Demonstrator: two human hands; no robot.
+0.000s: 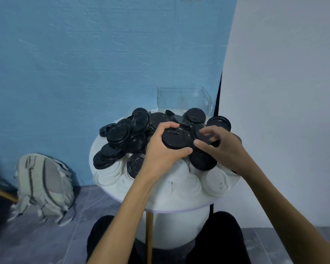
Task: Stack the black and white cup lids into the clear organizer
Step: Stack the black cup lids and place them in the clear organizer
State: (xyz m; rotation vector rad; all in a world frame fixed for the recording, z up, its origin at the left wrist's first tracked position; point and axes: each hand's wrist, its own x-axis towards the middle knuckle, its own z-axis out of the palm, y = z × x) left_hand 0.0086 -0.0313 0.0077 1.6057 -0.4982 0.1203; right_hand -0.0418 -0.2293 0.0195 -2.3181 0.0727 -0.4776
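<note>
Above heaped table point(160, 203): left hand point(161, 151) grips black lid point(176, 137).

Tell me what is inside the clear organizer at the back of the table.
Through the clear organizer's walls only the blue wall and white tabletop show; no lids appear in it. Its lowest part is covered by the black lids piled in front, so the very bottom cannot be seen.
</note>
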